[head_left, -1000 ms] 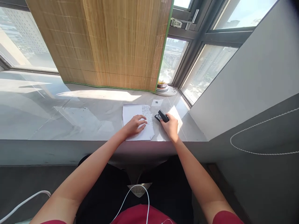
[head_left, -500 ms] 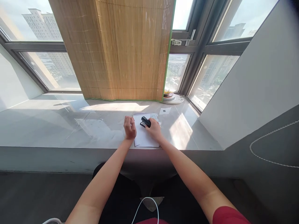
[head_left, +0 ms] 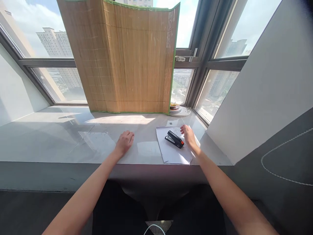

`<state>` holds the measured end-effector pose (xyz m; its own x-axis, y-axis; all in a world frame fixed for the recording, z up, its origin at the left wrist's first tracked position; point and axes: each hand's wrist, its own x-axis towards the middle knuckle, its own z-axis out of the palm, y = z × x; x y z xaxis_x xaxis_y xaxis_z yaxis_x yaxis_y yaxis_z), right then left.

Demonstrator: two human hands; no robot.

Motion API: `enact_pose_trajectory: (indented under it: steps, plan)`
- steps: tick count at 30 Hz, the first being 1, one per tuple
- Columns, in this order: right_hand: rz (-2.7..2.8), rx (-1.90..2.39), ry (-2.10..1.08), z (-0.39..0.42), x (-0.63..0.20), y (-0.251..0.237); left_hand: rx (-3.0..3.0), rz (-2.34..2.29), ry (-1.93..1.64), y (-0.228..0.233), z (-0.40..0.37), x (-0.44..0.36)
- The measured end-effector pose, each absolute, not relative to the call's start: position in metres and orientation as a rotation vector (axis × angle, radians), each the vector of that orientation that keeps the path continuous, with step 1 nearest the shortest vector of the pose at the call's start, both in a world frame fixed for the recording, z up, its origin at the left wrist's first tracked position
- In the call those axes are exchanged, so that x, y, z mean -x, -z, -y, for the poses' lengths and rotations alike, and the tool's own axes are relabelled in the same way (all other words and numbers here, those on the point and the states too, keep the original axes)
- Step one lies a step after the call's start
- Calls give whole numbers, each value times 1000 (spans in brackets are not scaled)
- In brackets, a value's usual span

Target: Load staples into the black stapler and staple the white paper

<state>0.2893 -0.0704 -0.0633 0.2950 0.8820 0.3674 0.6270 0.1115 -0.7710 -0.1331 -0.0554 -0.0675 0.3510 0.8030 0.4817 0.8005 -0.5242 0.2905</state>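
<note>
your right hand (head_left: 189, 136) sits right of centre in the frame, fingers spread loosely and empty, palm down over the right edge of the white paper (head_left: 172, 150). its fingertips are just beside the black stapler (head_left: 174, 139); whether they touch it cannot be told from this view.

the stapler lies on the upper part of the paper, tilted diagonally, its orange-tipped end pointing toward the lower right of the frame, near your right hand. the paper lies flat near the front edge of the grey sill (head_left: 73, 143), right of centre; faint print shows at its far end, too small to read.

your left hand (head_left: 124, 143) rests at the centre of the frame, on the bare sill, well apart from the paper. fingers loosely curled, palm down, holding nothing.

a small white slip (head_left: 172, 123) lies just beyond the paper's far edge. further back, toward the window corner, a stack of plates (head_left: 178, 109) sits on the sill. a bamboo screen (head_left: 127, 58) with green edging stands upright at top centre, in front of the window (head_left: 56, 78). a sunlit patch falls on the sill in front of the screen. a grey wall (head_left: 264, 91) fills the right side of the frame. a white cable (head_left: 154, 228) shows at the bottom centre edge.
</note>
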Motion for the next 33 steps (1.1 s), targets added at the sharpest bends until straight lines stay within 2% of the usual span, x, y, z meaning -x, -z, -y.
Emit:
enact_pose_trajectory:
  steps: [3, 6, 13, 20, 24, 28, 33]
  plan:
    - [1638, 1637, -157, 32, -297, 65, -2573, -1566, -531, 76, 59, 188]
    - [1931, 1733, -100, -3, -285, 77, -2473, -1592, -445, 82, 70, 208]
    - [2231, 1942, -92, -48, -210, 97, -2163, -1532, -850, 79, 68, 205]
    - [2277, 1712, -169, -57, -45, 89, -1621, -1415, -1291, 74, 70, 225]
    - [2292, 1577, -281, -52, 25, 88, -1435, -1465, -1414, 81, 66, 229]
    - [2278, 1532, -322, -48, 42, 88, -1461, -1511, -1429, 83, 64, 229]
    - [2275, 1638, -306, -45, 15, 88, -1698, -1623, -1339, 81, 63, 222]
